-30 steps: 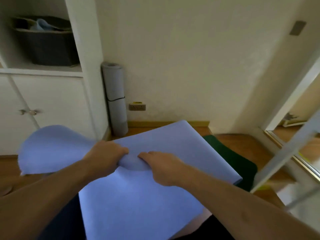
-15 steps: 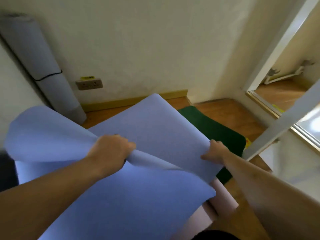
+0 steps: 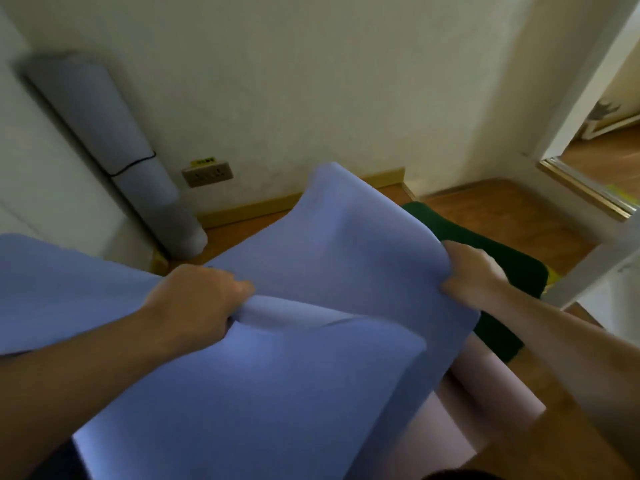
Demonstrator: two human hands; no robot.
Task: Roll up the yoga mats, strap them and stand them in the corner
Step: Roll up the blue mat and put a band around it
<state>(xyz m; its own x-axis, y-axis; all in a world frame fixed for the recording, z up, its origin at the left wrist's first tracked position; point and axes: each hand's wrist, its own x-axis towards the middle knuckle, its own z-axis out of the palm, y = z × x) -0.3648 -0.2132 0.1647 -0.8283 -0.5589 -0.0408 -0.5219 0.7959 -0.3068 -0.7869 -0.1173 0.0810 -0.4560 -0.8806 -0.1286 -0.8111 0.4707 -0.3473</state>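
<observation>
I had the blue mat (image 3: 284, 368) lifted off the floor in front of me, its near part draped toward my lap and its far edge humped up toward the wall; it looked light and floppy to me, soft foam that buckles wherever it is not supported, so I judged it wanted a grip at both side edges, well apart, to keep the leading end square for rolling; my left hand (image 3: 197, 299) was clenched around a bunched fold near the mat's middle, knuckles up, the forearm reaching in from the lower left; my right hand (image 3: 471, 275) pinched the right edge, fingers curled over the top of it, the arm stretched out from the lower right; the surface seemed matte enough not to slip, though I judged the loose flap at the left would sag and skew the roll; under the blue mat lay a pink mat (image 3: 485, 407) flat on the floor, and beyond it a green mat (image 3: 498, 261), both unrolled; a grey rolled mat (image 3: 114, 150), already strapped with a thin black band, stood in the corner beside the white cabinet (image 3: 45, 174), near the wall socket (image 3: 207, 173); motion blur softened everything
</observation>
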